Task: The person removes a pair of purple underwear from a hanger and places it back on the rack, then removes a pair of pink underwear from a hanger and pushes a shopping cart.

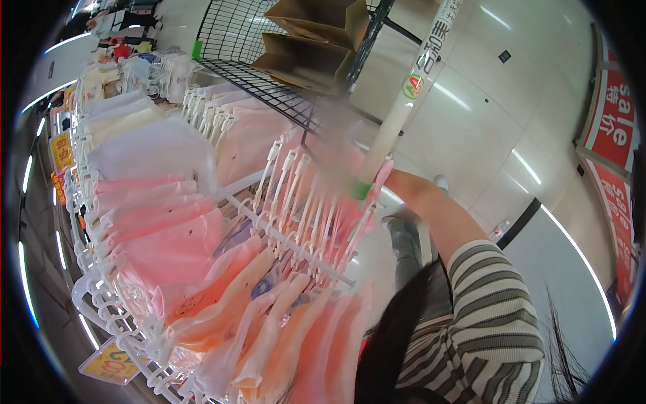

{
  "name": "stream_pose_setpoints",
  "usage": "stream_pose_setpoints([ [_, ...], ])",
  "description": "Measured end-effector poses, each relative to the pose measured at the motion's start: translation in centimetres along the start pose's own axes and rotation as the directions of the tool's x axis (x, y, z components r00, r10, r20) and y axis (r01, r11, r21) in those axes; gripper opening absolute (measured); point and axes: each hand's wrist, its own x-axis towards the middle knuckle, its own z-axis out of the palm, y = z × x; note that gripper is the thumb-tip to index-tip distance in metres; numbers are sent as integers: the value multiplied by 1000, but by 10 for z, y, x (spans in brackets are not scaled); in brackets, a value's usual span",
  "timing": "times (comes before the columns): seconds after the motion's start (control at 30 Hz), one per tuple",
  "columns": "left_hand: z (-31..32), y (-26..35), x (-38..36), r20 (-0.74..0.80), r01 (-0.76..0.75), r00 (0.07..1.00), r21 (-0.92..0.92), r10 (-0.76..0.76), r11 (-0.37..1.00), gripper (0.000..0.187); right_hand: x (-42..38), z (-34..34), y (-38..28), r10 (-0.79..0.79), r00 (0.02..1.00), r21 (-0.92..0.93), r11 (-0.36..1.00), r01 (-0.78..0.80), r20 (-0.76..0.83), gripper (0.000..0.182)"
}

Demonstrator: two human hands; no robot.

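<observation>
My right forearm reaches forward from a striped sleeve (pixel 494 303) and passes by a white cart handle (pixel 404 101) with printed characters and a green end. Beyond it, my right hand (pixel 342 145) is a smeared patch, so its fingers cannot be made out. It is near the corner of a black wire shopping cart (pixel 232 40) and above a row of white hangers (pixel 289 172) on a short rail arm. Pink clothes (pixel 171 246) and orange clothes (pixel 215 320) hang close by. My left hand is out of view.
Open cardboard boxes (pixel 306 60) lie in the cart. Pale lilac garments (pixel 155 151) hang farther along the rack. Yellow price tags (pixel 111 362) stick out at its side. Red sale signs (pixel 609 128) stand on the right, past the tiled floor (pixel 498 101).
</observation>
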Motion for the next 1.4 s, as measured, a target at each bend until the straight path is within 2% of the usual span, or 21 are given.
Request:
stream_pose_setpoints([
  [0.17,5,12,3,-2,-142,990,46,143,989,29,-9,-30,-11,21,986,-89,996,-6,167,29],
  [0.23,-4,-181,76,118,-364,931,245,345,899,30,-30,-44,-3,71,968,-170,985,-30,242,29],
  [0.27,-13,-161,79,175,-473,881,322,439,820,32,-41,-47,3,102,957,-218,975,-42,272,29],
  [0.3,1,-181,76,96,-333,943,223,319,916,32,-52,-49,11,134,946,-269,962,-52,296,29],
  [0.43,7,-62,48,26,-140,990,14,140,990,34,-88,-33,59,207,954,-437,894,-94,219,27],
  [0.5,6,-3,36,24,-120,992,-43,121,992,35,-103,-28,68,392,916,-430,816,-386,-80,27],
  [0.57,5,39,29,25,-118,992,-72,120,990,36,-147,29,111,256,833,-151,916,-371,-490,23],
  [0.63,4,39,42,34,-139,989,-75,142,987,35,-177,96,176,285,956,-341,894,-290,-67,20],
  [0.7,2,43,55,49,-166,984,-78,171,983,34,-210,49,142,358,917,-386,882,-269,178,19],
  [0.77,-6,54,69,44,-285,957,-29,286,958,31,-232,30,122,354,918,-407,876,-258,181,18],
  [0.8,-8,66,77,14,-392,919,130,394,911,29,-240,33,118,322,937,-415,877,-241,138,16],
  [0.87,-10,60,112,-15,-515,857,14,515,857,33,-256,30,107,281,955,-417,882,-219,93,13],
  [0.93,-26,129,87,67,-522,850,-20,522,853,47,-267,14,78,279,957,-429,876,-220,79,13],
  [1.03,-37,166,86,66,-628,778,75,624,775,63,-282,3,30,112,992,-376,923,-85,51,14],
  [1.1,-45,182,84,38,-797,602,97,798,597,71,-288,2,-4,105,994,-372,924,-87,28,14],
  [1.13,-50,185,84,36,-807,589,82,807,585,71,-294,-4,-26,110,994,-390,916,-94,20,14],
  [1.2,-60,190,83,67,-903,406,183,911,389,76,-311,-16,-77,-76,979,-316,949,12,-191,13],
  [1.23,-68,203,61,36,-952,209,238,977,195,69,-319,-21,-103,-159,935,-278,958,69,-317,12],
  [1.27,-76,204,53,27,-954,200,231,979,189,69,-326,-25,-126,-164,935,-292,954,69,-315,12],
  [1.33,-95,199,44,101,-922,369,-81,924,378,53,-336,-34,-167,-95,934,-333,943,-27,-344,12],
  [1.4,-109,193,33,82,-923,338,-163,938,347,43,-351,-39,-199,-113,902,-329,944,-33,-416,12],
])
